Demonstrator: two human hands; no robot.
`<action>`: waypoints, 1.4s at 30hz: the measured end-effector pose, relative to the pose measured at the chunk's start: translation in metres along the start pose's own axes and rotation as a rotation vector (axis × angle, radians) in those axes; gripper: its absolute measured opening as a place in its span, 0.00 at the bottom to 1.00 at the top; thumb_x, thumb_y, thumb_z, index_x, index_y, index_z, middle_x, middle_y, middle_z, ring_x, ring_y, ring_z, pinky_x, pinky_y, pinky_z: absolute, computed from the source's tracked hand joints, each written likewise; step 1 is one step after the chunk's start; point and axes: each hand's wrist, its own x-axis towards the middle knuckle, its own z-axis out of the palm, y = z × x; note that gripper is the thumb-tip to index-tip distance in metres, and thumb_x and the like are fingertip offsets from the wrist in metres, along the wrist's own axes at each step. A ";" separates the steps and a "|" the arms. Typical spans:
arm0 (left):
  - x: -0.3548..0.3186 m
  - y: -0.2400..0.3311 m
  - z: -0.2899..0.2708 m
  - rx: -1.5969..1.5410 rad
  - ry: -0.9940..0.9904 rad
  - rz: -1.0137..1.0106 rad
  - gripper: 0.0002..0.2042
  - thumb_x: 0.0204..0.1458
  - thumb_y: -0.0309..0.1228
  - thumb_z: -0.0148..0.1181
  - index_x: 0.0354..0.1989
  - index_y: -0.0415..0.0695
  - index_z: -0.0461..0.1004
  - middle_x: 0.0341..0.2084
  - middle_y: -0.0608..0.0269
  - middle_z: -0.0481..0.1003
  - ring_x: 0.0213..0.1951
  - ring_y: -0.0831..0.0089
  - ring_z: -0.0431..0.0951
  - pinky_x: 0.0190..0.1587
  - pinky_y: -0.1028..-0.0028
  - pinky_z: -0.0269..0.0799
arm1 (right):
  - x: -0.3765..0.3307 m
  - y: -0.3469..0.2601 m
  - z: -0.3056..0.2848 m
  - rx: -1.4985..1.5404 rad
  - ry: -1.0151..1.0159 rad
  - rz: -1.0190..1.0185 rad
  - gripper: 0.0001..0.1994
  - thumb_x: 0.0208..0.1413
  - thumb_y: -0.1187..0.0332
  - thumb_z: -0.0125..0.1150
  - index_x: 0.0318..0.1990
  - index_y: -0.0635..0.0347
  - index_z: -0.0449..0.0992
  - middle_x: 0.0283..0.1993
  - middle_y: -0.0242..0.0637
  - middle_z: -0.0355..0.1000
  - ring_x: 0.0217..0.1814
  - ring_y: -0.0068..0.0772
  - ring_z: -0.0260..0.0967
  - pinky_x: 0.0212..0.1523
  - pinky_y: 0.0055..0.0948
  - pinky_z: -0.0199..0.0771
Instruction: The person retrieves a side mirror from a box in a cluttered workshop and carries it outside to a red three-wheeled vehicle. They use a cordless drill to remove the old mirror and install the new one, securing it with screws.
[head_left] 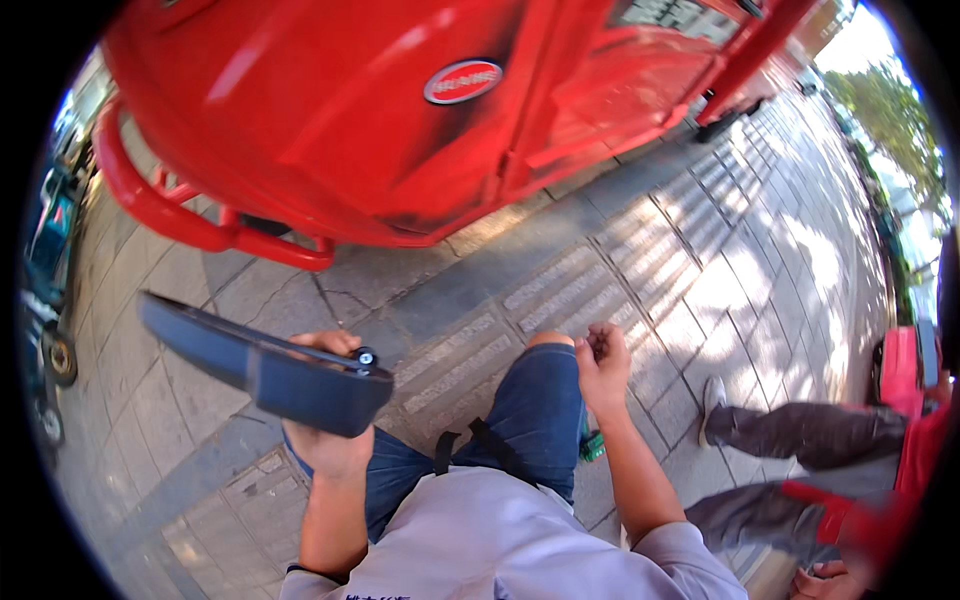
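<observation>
While crouched beside red vehicle (330, 110): left hand (325, 420) closed round dark panel (262, 367), lifted level off paving (560, 270) to show its bolt (365, 356); right hand (602, 362) loosely curled, fingertips pinched together, contents too small to tell.

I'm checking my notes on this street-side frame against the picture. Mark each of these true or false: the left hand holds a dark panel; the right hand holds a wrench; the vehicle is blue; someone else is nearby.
1. The left hand holds a long dark grey plastic panel. True.
2. The right hand grips a wrench. False: it is loosely closed above the knee, with no tool visible in it.
3. The large vehicle body is blue. False: it is glossy red.
4. Another person's grey-trousered legs lie on the stone paving at right. True.
</observation>
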 end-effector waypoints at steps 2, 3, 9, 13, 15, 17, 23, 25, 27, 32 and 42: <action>-0.007 0.000 0.012 -0.071 -0.072 -0.026 0.25 0.59 0.48 0.53 0.57 0.43 0.65 0.44 0.53 0.67 0.54 0.60 0.66 0.67 0.58 0.53 | 0.000 0.108 -0.049 -0.154 0.056 0.387 0.10 0.55 0.73 0.66 0.43 0.67 0.75 0.33 0.40 0.75 0.35 0.28 0.72 0.36 0.27 0.72; -0.008 -0.003 0.014 -0.034 -0.135 -0.030 0.24 0.59 0.48 0.54 0.56 0.44 0.65 0.44 0.55 0.67 0.54 0.60 0.66 0.67 0.58 0.53 | -0.019 0.158 -0.074 -0.375 0.065 0.412 0.12 0.52 0.70 0.68 0.42 0.67 0.76 0.35 0.45 0.76 0.38 0.37 0.75 0.39 0.33 0.74; -0.004 -0.024 -0.004 -0.109 -0.232 -0.195 0.16 0.63 0.40 0.56 0.54 0.47 0.69 0.39 0.58 0.71 0.53 0.58 0.68 0.68 0.58 0.54 | -0.148 0.286 -0.105 -0.986 -0.322 0.566 0.25 0.45 0.70 0.66 0.53 0.68 0.69 0.53 0.59 0.69 0.59 0.62 0.66 0.60 0.50 0.68; 0.007 -0.049 -0.032 -0.217 -0.437 -0.156 0.16 0.64 0.36 0.56 0.58 0.47 0.71 0.43 0.53 0.75 0.55 0.54 0.71 0.68 0.56 0.61 | -0.155 0.322 -0.072 -1.024 -0.297 0.507 0.26 0.49 0.69 0.65 0.55 0.68 0.65 0.54 0.57 0.67 0.58 0.61 0.65 0.61 0.50 0.66; 0.011 -0.057 -0.032 -0.273 -0.518 -0.086 0.17 0.65 0.36 0.56 0.60 0.46 0.70 0.44 0.53 0.76 0.57 0.53 0.71 0.67 0.55 0.63 | -0.153 0.355 -0.064 -1.049 -0.222 0.547 0.26 0.54 0.67 0.63 0.57 0.69 0.63 0.53 0.55 0.67 0.57 0.60 0.66 0.60 0.49 0.68; 0.011 -0.056 -0.028 -0.288 -0.503 -0.057 0.17 0.65 0.36 0.54 0.60 0.45 0.70 0.44 0.51 0.76 0.56 0.52 0.72 0.66 0.55 0.63 | -0.155 0.385 -0.058 -1.072 -0.206 0.633 0.29 0.60 0.61 0.58 0.63 0.69 0.60 0.56 0.56 0.67 0.59 0.59 0.68 0.58 0.47 0.70; 0.025 -0.051 -0.020 -0.321 -0.437 0.027 0.17 0.63 0.40 0.55 0.53 0.41 0.74 0.39 0.46 0.76 0.51 0.55 0.74 0.62 0.57 0.63 | -0.141 0.402 -0.084 -0.768 -0.071 0.552 0.36 0.50 0.56 0.66 0.59 0.71 0.58 0.53 0.64 0.71 0.57 0.66 0.71 0.59 0.49 0.69; 0.029 -0.023 -0.013 -0.340 -0.428 0.016 0.13 0.63 0.35 0.56 0.51 0.42 0.75 0.41 0.45 0.76 0.53 0.54 0.73 0.61 0.57 0.66 | -0.126 0.366 -0.091 -0.721 -0.074 0.487 0.39 0.45 0.59 0.71 0.59 0.73 0.57 0.54 0.66 0.72 0.57 0.67 0.71 0.58 0.48 0.69; 0.036 -0.011 -0.013 -0.338 -0.422 0.012 0.11 0.62 0.33 0.57 0.50 0.43 0.75 0.42 0.46 0.76 0.54 0.53 0.73 0.61 0.57 0.69 | -0.104 0.319 -0.107 -0.707 -0.002 0.472 0.38 0.43 0.65 0.69 0.60 0.72 0.57 0.52 0.64 0.72 0.56 0.67 0.72 0.57 0.49 0.69; 0.061 0.021 -0.011 -0.338 -0.359 -0.100 0.10 0.62 0.30 0.59 0.49 0.45 0.76 0.44 0.46 0.76 0.58 0.55 0.72 0.63 0.58 0.72 | -0.039 0.163 -0.128 -0.425 0.161 0.129 0.31 0.44 0.77 0.60 0.60 0.66 0.61 0.44 0.48 0.73 0.44 0.55 0.74 0.49 0.43 0.73; 0.096 0.011 -0.035 -0.323 -0.543 0.055 0.19 0.57 0.30 0.67 0.55 0.42 0.69 0.51 0.47 0.73 0.65 0.53 0.68 0.66 0.56 0.72 | -0.039 -0.146 -0.062 0.518 -0.467 -0.019 0.22 0.52 0.58 0.70 0.48 0.63 0.76 0.40 0.38 0.77 0.33 0.25 0.69 0.36 0.25 0.69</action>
